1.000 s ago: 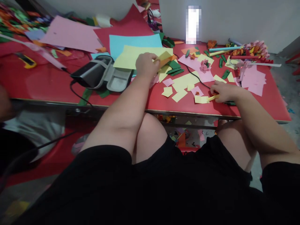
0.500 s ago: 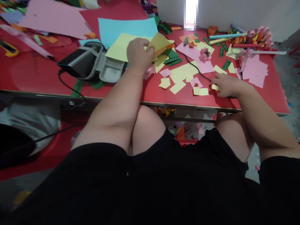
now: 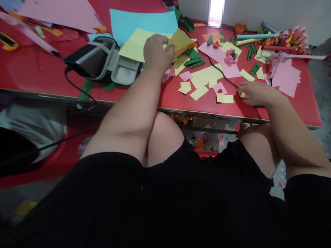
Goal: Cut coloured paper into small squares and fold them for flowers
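The left hand (image 3: 165, 47) pinches a mustard sheet (image 3: 179, 41) beside green strips (image 3: 195, 63); the right hand (image 3: 254, 93) pinches a yellow scrap (image 3: 243, 94) near the front edge of the surface (image 3: 176, 97); the step looks like handling paper, the next move likely calling for a light grip.

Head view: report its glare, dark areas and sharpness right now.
In the head view, the pixelated bright rectangle is mostly blown out to white; the black clothing loses nearly all detail; the yellow scrap in the right hand looks soft.

Soft dim light, white pixelated patch (image 3: 216, 12) at top, lower-left seemingly blurred
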